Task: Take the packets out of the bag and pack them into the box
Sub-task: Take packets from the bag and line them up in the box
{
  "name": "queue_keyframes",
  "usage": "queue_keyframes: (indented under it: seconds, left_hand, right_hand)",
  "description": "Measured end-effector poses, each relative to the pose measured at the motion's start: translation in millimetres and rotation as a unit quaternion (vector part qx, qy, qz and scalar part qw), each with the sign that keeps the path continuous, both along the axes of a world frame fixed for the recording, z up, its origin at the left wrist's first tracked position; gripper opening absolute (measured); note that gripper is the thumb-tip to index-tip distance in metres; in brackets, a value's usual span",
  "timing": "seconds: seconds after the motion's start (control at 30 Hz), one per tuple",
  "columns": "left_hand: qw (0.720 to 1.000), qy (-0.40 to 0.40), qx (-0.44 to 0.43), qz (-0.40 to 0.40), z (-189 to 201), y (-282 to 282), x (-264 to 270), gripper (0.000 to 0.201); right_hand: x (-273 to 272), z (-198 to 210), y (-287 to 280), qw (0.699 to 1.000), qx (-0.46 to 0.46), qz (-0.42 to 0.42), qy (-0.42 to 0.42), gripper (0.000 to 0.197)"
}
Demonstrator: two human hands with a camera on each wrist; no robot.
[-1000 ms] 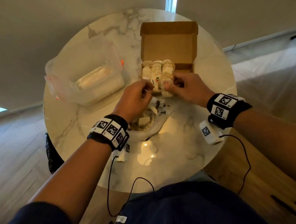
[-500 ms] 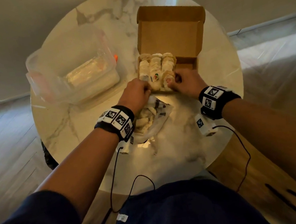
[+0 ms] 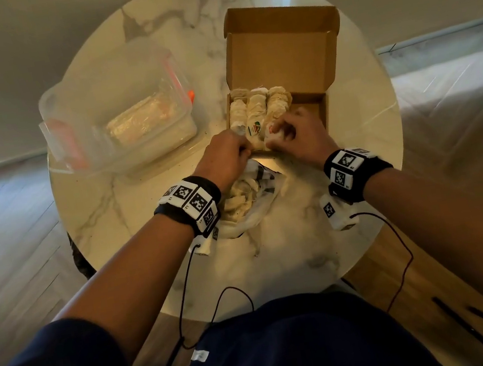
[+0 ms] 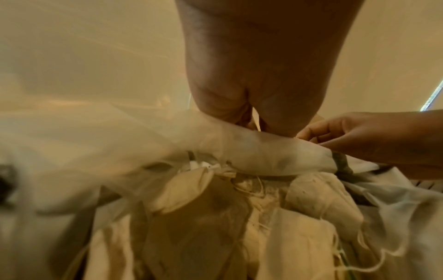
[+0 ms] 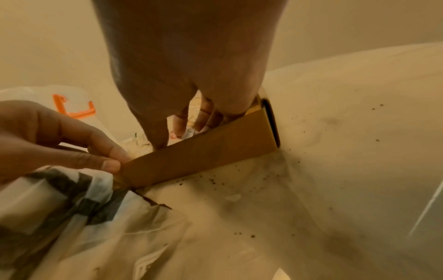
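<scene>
The open cardboard box (image 3: 279,48) stands on the table with three rows of cream packets (image 3: 257,108) in its left part. My right hand (image 3: 279,133) reaches over the front wall (image 5: 203,157). Its fingers (image 5: 182,125) curl round a white packet (image 3: 274,138) at the near end of the right row. My left hand (image 3: 241,150) is at the box's front left corner, where thumb and forefinger (image 5: 112,161) pinch the wall. The white printed bag (image 3: 240,226) lies open under my left wrist, with several packets (image 4: 215,217) inside.
A clear plastic container (image 3: 118,119) with orange latches sits left of the box. The round marble table (image 3: 291,253) shows dark crumbs (image 5: 215,180) just in front of the box. Thin cables hang from both wrists over the near edge.
Both hands have moved forward and down at the box's front end. The packet in my right hand has sunk into the right row.
</scene>
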State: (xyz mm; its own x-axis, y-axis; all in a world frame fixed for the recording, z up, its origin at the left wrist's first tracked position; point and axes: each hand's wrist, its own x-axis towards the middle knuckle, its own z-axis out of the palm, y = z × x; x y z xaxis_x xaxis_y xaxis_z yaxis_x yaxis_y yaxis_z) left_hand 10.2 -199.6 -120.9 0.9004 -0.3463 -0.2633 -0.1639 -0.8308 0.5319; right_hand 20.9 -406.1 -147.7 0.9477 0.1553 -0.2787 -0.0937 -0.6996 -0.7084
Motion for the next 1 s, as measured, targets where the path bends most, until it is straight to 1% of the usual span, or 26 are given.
queue_keyframes:
  seconds: [0.07,0.13,0.3,0.47,0.67,0.77,0.87,1.0]
  left_hand:
    - [1.000,0.000,0.003,0.000,-0.5,-0.1,-0.3,0.018]
    - [1.000,0.003,0.004,0.001,-0.3,-0.2,-0.4,0.018]
    - [1.000,-0.005,-0.017,0.007,6.7,2.2,-4.4,0.017]
    - [0.997,-0.044,-0.054,0.025,17.4,16.2,-20.7,0.012]
    - [0.997,-0.060,-0.050,0.028,31.1,40.7,-53.2,0.014]
    - [0.997,-0.055,-0.047,0.025,31.9,53.9,-74.1,0.013]
    - [0.998,-0.031,-0.052,0.017,23.6,60.2,-91.8,0.015]
    - [0.999,-0.002,0.001,-0.033,13.5,58.4,-104.1,0.019]
  right_hand:
    - [-1.5,2.6,-1.5,1.000,-0.011,0.001,0.005,0.033]
    - [-1.9,6.3,-2.1,1.000,-0.023,-0.007,0.001,0.031]
    - [-4.8,19.0,-1.2,0.999,-0.009,-0.014,-0.028,0.023]
    - [-15.3,33.5,1.1,0.998,0.009,0.004,-0.069,0.014]
    - [-39.7,53.9,20.2,0.992,0.056,0.062,-0.092,0.006]
    - [-55.8,55.8,32.9,0.987,0.093,0.110,-0.078,0.003]
    - [-72.2,54.9,43.2,0.983,0.095,0.147,-0.061,0.003]
    - [-87.0,54.7,51.4,0.980,0.080,0.169,-0.062,0.007]
